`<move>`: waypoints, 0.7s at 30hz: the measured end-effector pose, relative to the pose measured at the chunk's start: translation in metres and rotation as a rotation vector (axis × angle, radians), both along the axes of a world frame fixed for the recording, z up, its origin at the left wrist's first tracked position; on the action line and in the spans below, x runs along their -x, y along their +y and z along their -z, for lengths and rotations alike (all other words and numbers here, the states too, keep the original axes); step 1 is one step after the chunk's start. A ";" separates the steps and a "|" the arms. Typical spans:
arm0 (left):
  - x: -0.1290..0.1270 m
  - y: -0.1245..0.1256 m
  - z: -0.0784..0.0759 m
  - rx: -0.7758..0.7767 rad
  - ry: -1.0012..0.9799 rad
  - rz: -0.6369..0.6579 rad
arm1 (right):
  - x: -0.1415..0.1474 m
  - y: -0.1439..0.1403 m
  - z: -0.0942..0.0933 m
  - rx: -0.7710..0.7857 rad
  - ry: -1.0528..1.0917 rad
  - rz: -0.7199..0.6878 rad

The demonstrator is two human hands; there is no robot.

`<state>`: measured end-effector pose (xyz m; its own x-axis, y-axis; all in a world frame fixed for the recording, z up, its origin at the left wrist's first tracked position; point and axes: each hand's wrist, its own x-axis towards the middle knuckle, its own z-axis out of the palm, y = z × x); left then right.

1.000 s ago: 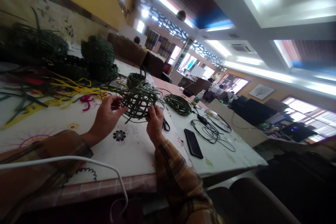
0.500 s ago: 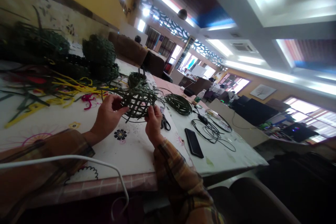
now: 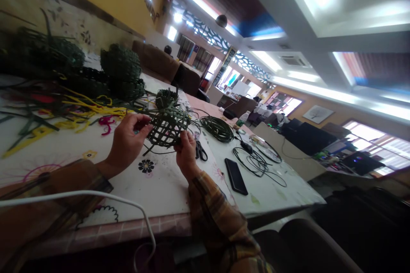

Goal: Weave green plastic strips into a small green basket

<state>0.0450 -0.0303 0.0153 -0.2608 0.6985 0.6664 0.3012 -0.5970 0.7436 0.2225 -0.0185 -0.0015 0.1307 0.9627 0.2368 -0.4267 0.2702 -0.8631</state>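
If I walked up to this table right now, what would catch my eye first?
Probably the half-woven green basket, held above the table between the left hand and right hand. Behind it, at the far left, lie yellow strips and finished green baskets; a black phone lies to the right.

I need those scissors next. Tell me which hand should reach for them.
Probably the right hand: the scissors lie on the table just beside it, while the left hand is on the woven basket's far side.
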 end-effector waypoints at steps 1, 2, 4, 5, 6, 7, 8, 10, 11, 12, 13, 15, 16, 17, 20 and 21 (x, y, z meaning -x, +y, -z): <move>0.001 0.001 -0.001 0.020 -0.007 -0.003 | 0.000 0.000 0.000 0.002 -0.004 -0.001; 0.003 0.002 -0.002 0.044 -0.010 -0.001 | 0.000 0.000 0.000 0.006 -0.008 -0.001; 0.006 0.002 -0.006 0.100 -0.030 0.017 | -0.001 0.001 -0.001 0.015 -0.018 0.001; 0.007 0.002 -0.008 0.128 -0.051 0.037 | -0.001 0.001 -0.001 0.016 -0.021 0.002; 0.008 0.003 -0.010 0.155 -0.080 0.063 | -0.002 0.002 0.000 0.014 -0.025 0.001; 0.009 0.003 -0.011 0.178 -0.111 0.090 | -0.002 0.002 0.000 0.010 -0.031 0.001; 0.009 0.003 -0.013 0.195 -0.135 0.115 | -0.003 0.002 0.000 0.006 -0.038 0.002; 0.010 0.002 -0.016 0.227 -0.179 0.166 | -0.004 0.003 0.000 -0.004 -0.055 0.001; 0.010 0.001 -0.017 0.240 -0.200 0.187 | -0.004 0.003 0.000 -0.009 -0.062 -0.001; 0.009 0.000 -0.019 0.252 -0.222 0.205 | -0.005 0.003 0.000 -0.014 -0.067 -0.005; 0.008 -0.001 -0.020 0.262 -0.247 0.221 | -0.005 0.003 0.000 -0.019 -0.070 -0.008; 0.007 -0.003 -0.023 0.273 -0.288 0.248 | -0.005 0.003 -0.001 -0.025 -0.078 -0.008; 0.006 -0.003 -0.023 0.278 -0.304 0.261 | -0.005 0.003 -0.001 -0.024 -0.082 -0.004; 0.006 -0.004 -0.024 0.286 -0.320 0.275 | -0.005 0.003 -0.001 -0.024 -0.088 0.002; 0.006 -0.002 -0.024 0.321 -0.359 0.313 | -0.006 0.003 -0.001 -0.036 -0.106 0.013; 0.006 -0.001 -0.023 0.339 -0.370 0.334 | -0.006 0.003 0.000 -0.045 -0.114 0.016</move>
<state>0.0387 -0.0318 0.0381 -0.1625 0.9404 0.2986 -0.1771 -0.3255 0.9288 0.2285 -0.0155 -0.0016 0.1156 0.9489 0.2937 -0.3222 0.3155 -0.8925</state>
